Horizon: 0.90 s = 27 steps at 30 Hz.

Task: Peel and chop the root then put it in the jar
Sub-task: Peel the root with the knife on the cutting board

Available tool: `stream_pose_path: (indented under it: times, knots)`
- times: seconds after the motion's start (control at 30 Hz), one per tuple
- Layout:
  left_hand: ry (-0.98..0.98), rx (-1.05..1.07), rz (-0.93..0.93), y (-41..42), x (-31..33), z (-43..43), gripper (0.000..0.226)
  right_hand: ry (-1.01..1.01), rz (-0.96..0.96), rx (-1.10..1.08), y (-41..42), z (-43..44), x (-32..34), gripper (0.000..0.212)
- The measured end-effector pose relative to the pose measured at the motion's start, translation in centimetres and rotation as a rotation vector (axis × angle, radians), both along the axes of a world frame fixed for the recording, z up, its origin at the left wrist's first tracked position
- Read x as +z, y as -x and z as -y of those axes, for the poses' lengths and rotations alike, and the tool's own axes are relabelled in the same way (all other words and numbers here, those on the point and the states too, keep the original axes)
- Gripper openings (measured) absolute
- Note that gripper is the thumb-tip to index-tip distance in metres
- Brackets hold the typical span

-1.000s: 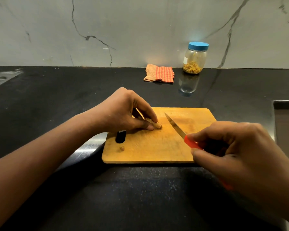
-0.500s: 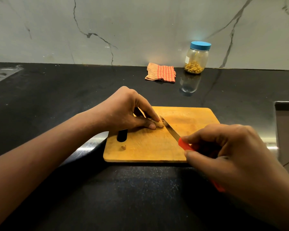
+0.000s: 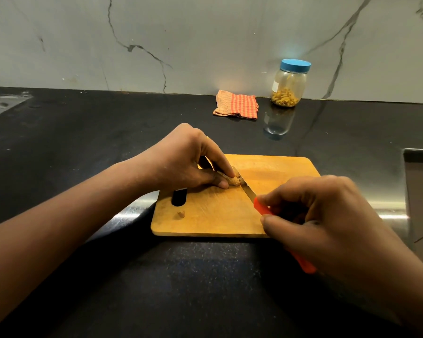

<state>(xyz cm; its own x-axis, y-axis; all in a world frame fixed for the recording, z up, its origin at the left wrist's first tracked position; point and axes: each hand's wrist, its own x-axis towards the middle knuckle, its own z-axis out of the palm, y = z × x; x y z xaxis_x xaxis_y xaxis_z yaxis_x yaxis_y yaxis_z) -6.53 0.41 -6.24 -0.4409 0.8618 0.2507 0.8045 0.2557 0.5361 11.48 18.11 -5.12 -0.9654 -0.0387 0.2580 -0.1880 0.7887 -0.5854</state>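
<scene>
A small tan root (image 3: 234, 181) lies on the wooden cutting board (image 3: 274, 174). My left hand (image 3: 186, 159) pinches it between thumb and fingertips, covering most of it. My right hand (image 3: 327, 215) grips the orange handle of a knife (image 3: 248, 191), whose blade rests against the root's right end. One cut bit of root (image 3: 181, 214) lies near the board's front left. The clear jar (image 3: 288, 84) with a blue lid stands shut at the back by the wall, yellowish pieces inside.
An orange checked cloth (image 3: 236, 104) lies left of the jar. The black counter (image 3: 83, 132) runs all around. A steel sink rim (image 3: 419, 152) is at the right. The board has a dark handle slot (image 3: 179, 196) at its left.
The knife has moved left, from clear of the root to blade against its right end. My left hand keeps holding the root in place.
</scene>
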Motion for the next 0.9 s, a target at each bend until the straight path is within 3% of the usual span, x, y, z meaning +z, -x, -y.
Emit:
stream_pose_path:
  times: [0.17,0.4,0.5,0.9]
  knots:
    - [0.004,0.011,-0.003,0.0,0.0,-0.1,0.020,-0.020,0.002,0.008,0.2,0.5,0.0,0.027]
    - [0.010,0.030,0.013,-0.3,0.1,-0.1,0.019,-0.103,-0.025,-0.016,0.4,0.6,-0.3,0.018]
    - [0.017,0.044,0.031,-0.4,0.2,-0.1,0.019,-0.086,-0.004,-0.008,-0.4,0.4,-0.1,0.025]
    - [0.000,0.033,0.038,-0.8,0.6,-0.1,0.018,-0.028,-0.019,-0.054,-2.0,-0.7,0.4,0.018]
